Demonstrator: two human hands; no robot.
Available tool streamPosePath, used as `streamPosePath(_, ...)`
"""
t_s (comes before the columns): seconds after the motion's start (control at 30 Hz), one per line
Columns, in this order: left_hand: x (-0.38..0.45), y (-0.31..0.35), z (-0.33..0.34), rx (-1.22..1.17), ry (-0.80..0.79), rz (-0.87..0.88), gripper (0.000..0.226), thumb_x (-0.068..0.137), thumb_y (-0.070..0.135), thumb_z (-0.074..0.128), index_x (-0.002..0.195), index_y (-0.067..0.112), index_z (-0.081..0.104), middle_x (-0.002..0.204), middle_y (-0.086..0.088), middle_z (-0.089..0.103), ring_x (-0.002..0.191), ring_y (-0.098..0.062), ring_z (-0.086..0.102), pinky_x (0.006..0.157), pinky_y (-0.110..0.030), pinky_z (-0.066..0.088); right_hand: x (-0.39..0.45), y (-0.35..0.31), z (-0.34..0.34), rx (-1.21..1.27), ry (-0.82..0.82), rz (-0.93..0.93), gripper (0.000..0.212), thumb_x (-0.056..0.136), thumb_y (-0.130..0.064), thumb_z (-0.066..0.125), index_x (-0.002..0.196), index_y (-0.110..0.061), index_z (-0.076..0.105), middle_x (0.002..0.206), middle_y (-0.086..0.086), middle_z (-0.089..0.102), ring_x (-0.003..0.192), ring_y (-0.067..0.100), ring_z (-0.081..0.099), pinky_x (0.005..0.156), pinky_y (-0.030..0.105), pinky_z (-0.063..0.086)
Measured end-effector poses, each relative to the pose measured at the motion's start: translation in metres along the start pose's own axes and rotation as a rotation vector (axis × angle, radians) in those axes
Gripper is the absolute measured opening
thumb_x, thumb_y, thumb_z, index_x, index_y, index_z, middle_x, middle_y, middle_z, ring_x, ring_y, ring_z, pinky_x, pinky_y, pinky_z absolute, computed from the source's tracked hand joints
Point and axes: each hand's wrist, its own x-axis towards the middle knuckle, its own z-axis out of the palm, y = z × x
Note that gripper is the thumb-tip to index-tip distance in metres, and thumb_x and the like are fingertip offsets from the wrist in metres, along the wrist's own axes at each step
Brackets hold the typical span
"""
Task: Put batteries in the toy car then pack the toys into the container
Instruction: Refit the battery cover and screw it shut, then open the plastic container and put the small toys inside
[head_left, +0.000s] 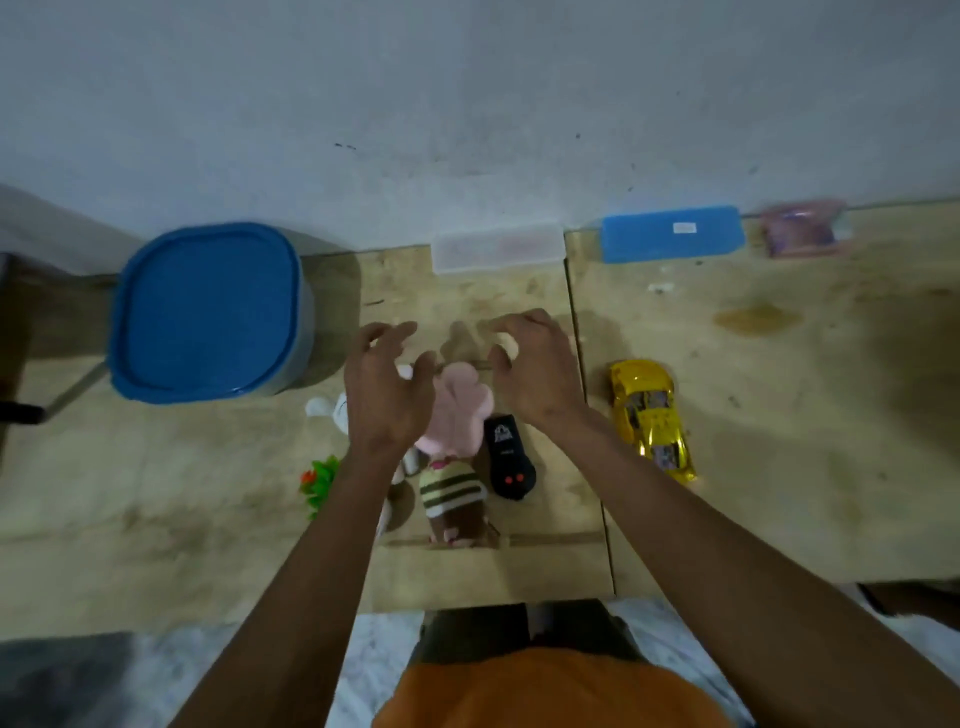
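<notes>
A shiny yellow toy car (650, 418) lies on the wooden table to the right of my hands. A black remote control (509, 457) with red buttons lies beside a pink plush doll (457, 415) in a striped top. My left hand (387, 387) hovers over the doll, its fingers spread and loosely curled, holding nothing. My right hand (535, 369) hovers just right of the doll's head, fingers also spread and empty. A round container (208, 312) with a blue lid stands at the left. A white plush (337, 410) is partly hidden under my left hand.
A green and orange plastic toy (319, 480) lies at the left of the pile. Against the wall stand a clear box (498, 249), a blue box (672, 234) and a pink packet (802, 228). The table's near edge (260, 618) is by my body.
</notes>
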Motion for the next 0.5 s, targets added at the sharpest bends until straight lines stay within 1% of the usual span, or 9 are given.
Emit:
streamPosePath(0.07,-0.026,-0.003,-0.019,0.016,0.053,0.01,0.032,0.087,0.016,0.073,0.119,0.012,0.071,0.121,-0.013,0.063,0.098,-0.027,0.066,0.087,-0.025,0.047,-0.024,-0.014,0.008,0.06,-0.007,-0.02,0.028,0.092,-0.013,0.06,0.118,-0.011,0.067,0.115,0.012,0.061,0.111,0.031,0.058,0.092,0.038,0.051)
streamPosePath(0.1,-0.037,-0.005,-0.028,0.041,0.073,0.018,0.03,0.086,0.014,0.074,0.116,0.011,0.072,0.118,-0.014,0.065,0.1,-0.029,0.066,0.086,-0.024,0.044,-0.035,-0.022,0.012,0.09,-0.009,-0.018,0.026,0.092,-0.013,0.06,0.116,-0.012,0.068,0.113,0.012,0.062,0.108,0.031,0.059,0.091,0.039,0.052)
streamPosePath(0.13,-0.047,-0.009,-0.037,0.068,0.091,0.034,0.028,0.085,0.01,0.074,0.113,0.009,0.072,0.114,-0.014,0.068,0.102,-0.031,0.065,0.085,-0.026,0.044,-0.045,-0.029,0.016,0.117,-0.016,-0.014,0.025,0.092,-0.013,0.06,0.115,-0.011,0.069,0.112,0.012,0.062,0.106,0.032,0.06,0.089,0.039,0.052)
streamPosePath(0.2,-0.061,-0.02,-0.053,0.099,0.127,0.042,0.025,0.083,0.004,0.074,0.108,0.005,0.073,0.108,-0.014,0.071,0.101,-0.035,0.065,0.083,-0.031,0.047,-0.06,-0.045,0.024,0.139,-0.031,-0.028,0.023,0.091,-0.011,0.062,0.113,-0.009,0.07,0.108,0.013,0.064,0.103,0.032,0.061,0.088,0.033,0.049)
streamPosePath(0.27,-0.064,-0.036,-0.071,0.089,0.153,-0.042,0.027,0.086,0.011,0.073,0.113,0.005,0.071,0.112,-0.014,0.068,0.099,-0.031,0.066,0.082,-0.026,0.045,-0.07,-0.063,0.032,0.148,-0.037,-0.044,0.023,0.092,-0.009,0.062,0.112,-0.01,0.071,0.106,0.012,0.066,0.103,0.03,0.06,0.089,0.031,0.047)
streamPosePath(0.3,-0.063,-0.045,-0.079,0.096,0.161,-0.084,0.029,0.088,0.014,0.072,0.115,0.006,0.071,0.114,-0.014,0.066,0.098,-0.029,0.065,0.082,-0.024,0.043,-0.071,-0.072,0.037,0.154,-0.034,-0.049,0.023,0.092,-0.01,0.062,0.113,-0.011,0.071,0.106,0.011,0.067,0.103,0.029,0.061,0.09,0.033,0.049)
streamPosePath(0.33,-0.06,-0.055,-0.087,0.106,0.166,-0.113,0.031,0.088,0.016,0.072,0.117,0.006,0.07,0.116,-0.015,0.066,0.098,-0.029,0.065,0.083,-0.025,0.044,-0.071,-0.081,0.043,0.161,-0.034,-0.039,0.023,0.093,-0.011,0.061,0.114,-0.012,0.07,0.107,0.01,0.067,0.102,0.027,0.061,0.091,0.035,0.051)
streamPosePath(0.4,-0.049,-0.075,-0.103,0.104,0.187,-0.156,0.032,0.089,0.017,0.072,0.119,0.004,0.069,0.118,-0.018,0.065,0.103,-0.033,0.064,0.088,-0.035,0.049,-0.064,-0.098,0.059,0.17,-0.044,-0.001,0.025,0.094,-0.013,0.061,0.117,-0.012,0.069,0.112,0.01,0.066,0.103,0.027,0.063,0.093,0.036,0.051)
streamPosePath(0.5,-0.025,-0.104,-0.13,0.102,0.207,-0.188,0.037,0.091,0.018,0.069,0.125,0.004,0.065,0.126,-0.02,0.061,0.116,-0.037,0.058,0.098,-0.045,0.048,-0.044,-0.129,0.086,0.191,-0.039,0.054,0.028,0.093,-0.015,0.061,0.12,-0.011,0.067,0.115,0.012,0.067,0.105,0.028,0.063,0.094,0.039,0.051)
